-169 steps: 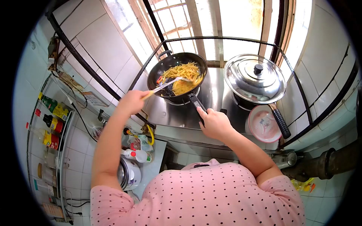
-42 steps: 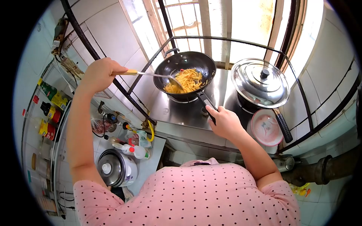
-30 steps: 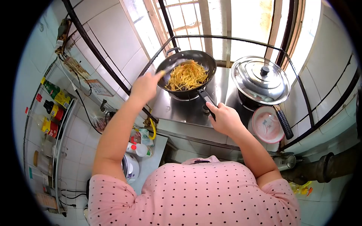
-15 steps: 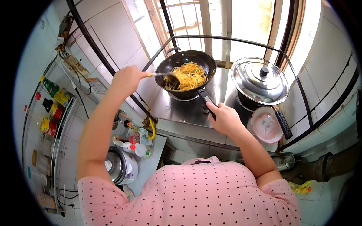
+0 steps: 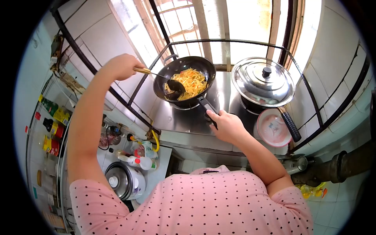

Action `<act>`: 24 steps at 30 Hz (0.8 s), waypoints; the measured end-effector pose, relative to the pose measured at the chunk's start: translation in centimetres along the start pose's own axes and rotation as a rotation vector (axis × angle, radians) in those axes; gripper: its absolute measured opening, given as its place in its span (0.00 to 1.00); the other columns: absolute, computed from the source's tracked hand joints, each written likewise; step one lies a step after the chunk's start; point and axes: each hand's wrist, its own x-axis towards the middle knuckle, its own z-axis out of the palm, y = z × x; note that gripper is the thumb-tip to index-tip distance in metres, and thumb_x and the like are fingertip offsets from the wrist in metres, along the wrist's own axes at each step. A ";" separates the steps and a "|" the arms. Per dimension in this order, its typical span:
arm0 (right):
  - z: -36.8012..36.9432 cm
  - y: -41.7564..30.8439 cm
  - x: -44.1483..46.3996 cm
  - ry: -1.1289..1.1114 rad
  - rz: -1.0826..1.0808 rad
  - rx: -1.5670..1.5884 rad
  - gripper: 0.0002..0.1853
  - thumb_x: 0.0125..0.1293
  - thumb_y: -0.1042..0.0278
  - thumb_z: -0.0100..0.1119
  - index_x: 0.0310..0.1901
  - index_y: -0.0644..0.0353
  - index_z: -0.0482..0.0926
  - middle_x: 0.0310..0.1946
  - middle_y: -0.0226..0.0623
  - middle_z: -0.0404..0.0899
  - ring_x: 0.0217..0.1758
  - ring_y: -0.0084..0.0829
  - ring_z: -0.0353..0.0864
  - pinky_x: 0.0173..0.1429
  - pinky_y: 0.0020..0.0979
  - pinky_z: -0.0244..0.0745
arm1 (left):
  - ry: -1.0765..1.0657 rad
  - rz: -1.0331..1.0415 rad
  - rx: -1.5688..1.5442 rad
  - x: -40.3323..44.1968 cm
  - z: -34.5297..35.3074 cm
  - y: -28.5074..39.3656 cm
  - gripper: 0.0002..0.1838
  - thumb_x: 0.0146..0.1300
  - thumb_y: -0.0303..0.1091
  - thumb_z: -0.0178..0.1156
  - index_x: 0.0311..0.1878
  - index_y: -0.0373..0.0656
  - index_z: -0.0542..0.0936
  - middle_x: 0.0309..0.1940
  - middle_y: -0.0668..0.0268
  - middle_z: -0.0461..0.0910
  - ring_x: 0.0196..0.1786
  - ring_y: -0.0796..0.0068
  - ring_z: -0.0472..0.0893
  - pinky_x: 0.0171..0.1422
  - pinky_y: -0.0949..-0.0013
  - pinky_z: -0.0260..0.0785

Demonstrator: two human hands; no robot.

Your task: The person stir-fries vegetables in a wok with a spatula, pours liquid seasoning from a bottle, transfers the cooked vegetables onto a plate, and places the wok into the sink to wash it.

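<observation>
A dark wok (image 5: 205,64) sits on the left burner, with yellow shredded food (image 5: 192,81) and a few red bits inside. My left hand (image 5: 122,67) is raised left of the wok, closed around the wooden handle of a spatula (image 5: 175,85). The spatula's dark blade is tilted at the left side of the food. My right hand (image 5: 226,125) grips the wok's black handle (image 5: 208,106) near its end, in front of the stove.
A pan with a shiny lid (image 5: 250,84) stands on the right burner, and a pink-rimmed bowl (image 5: 270,131) is below it. A black metal rail (image 5: 227,40) curves round the steel stove (image 5: 172,121). At lower left are a rice cooker (image 5: 137,183) and bottles (image 5: 145,162).
My left hand has moved up and to the left, with the spatula blade now turned in the food's left side. The view has shifted, and my right hand still holds the wok handle.
</observation>
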 end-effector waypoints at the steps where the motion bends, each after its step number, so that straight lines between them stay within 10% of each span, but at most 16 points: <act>1: 0.0 0.0 0.0 -0.003 0.001 -0.005 0.26 0.60 0.60 0.58 0.60 0.55 0.71 0.36 0.47 0.76 0.38 0.43 0.81 0.42 0.39 0.76 | -0.032 -0.019 -0.034 -0.5 -2.1 0.2 0.21 0.50 0.24 0.60 0.49 0.48 0.83 0.35 0.55 0.83 0.36 0.59 0.80 0.44 0.63 0.72; 7: -0.1 -0.2 0.2 -0.010 0.005 -0.012 0.26 0.60 0.61 0.59 0.61 0.55 0.71 0.36 0.46 0.75 0.38 0.43 0.80 0.42 0.40 0.76 | -0.131 0.123 -0.337 1.3 -1.7 -1.3 0.22 0.49 0.30 0.59 0.51 0.42 0.82 0.27 0.64 0.83 0.30 0.75 0.79 0.35 0.70 0.70; 14: -0.5 -0.6 0.2 -0.030 0.021 -0.035 0.26 0.60 0.61 0.58 0.61 0.53 0.71 0.35 0.45 0.75 0.37 0.43 0.80 0.41 0.40 0.76 | -0.089 -0.275 -0.907 5.4 8.8 1.0 0.21 0.61 0.33 0.53 0.58 0.46 0.78 0.19 0.69 0.77 0.16 0.83 0.69 0.19 0.76 0.61; 18: -0.3 -0.6 0.1 -0.019 0.021 -0.033 0.25 0.60 0.61 0.58 0.61 0.52 0.71 0.35 0.45 0.75 0.36 0.43 0.80 0.40 0.40 0.76 | -0.286 -0.597 -0.754 4.3 10.3 2.3 0.14 0.61 0.31 0.49 0.43 0.35 0.81 0.15 0.66 0.73 0.12 0.79 0.67 0.14 0.71 0.57; 24: -0.2 -0.4 0.2 -0.017 0.026 -0.032 0.25 0.61 0.60 0.58 0.61 0.51 0.71 0.35 0.44 0.75 0.37 0.44 0.80 0.41 0.40 0.77 | -0.057 -0.422 -0.992 -1.3 8.7 -3.2 0.15 0.61 0.33 0.53 0.45 0.37 0.83 0.14 0.69 0.71 0.11 0.82 0.64 0.13 0.73 0.53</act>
